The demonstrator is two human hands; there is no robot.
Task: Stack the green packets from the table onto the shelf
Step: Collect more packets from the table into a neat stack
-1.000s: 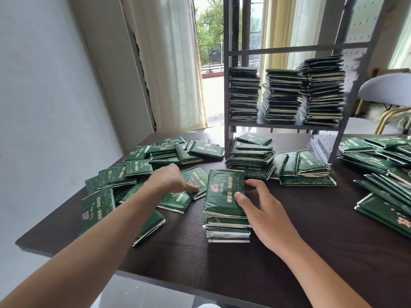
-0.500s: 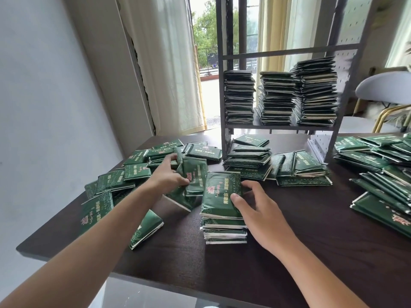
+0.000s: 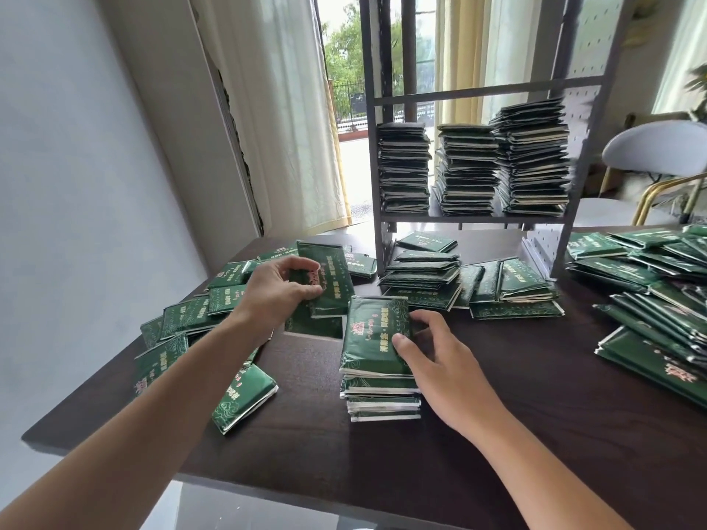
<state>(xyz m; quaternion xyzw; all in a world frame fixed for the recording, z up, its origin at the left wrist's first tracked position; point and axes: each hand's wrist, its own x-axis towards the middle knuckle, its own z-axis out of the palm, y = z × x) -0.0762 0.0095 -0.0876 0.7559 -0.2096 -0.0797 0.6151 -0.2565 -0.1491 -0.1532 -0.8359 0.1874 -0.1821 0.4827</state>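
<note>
My left hand [image 3: 277, 290] grips a green packet [image 3: 333, 279], lifted and tilted above the loose packets on the left of the dark table [image 3: 497, 434]. A second packet [image 3: 313, 323] hangs just below it; whether my fingers hold that one too is unclear. A small stack of green packets [image 3: 377, 361] stands mid-table, and my right hand [image 3: 440, 361] rests on its right side, thumb on the top packet and fingers curled round the far corner. The grey metal shelf [image 3: 474, 219] behind carries three tall packet stacks [image 3: 470, 170].
Loose packets [image 3: 199, 315] lie scattered on the left, another heap [image 3: 658, 285] on the right, and low piles [image 3: 424, 269] sit under the shelf. A white chair [image 3: 658, 147] stands at far right. The wall and a curtain are on the left.
My left hand has picked a packet up off the left pile and raised it, moving right toward the stack. My right hand stays on the stack.
</note>
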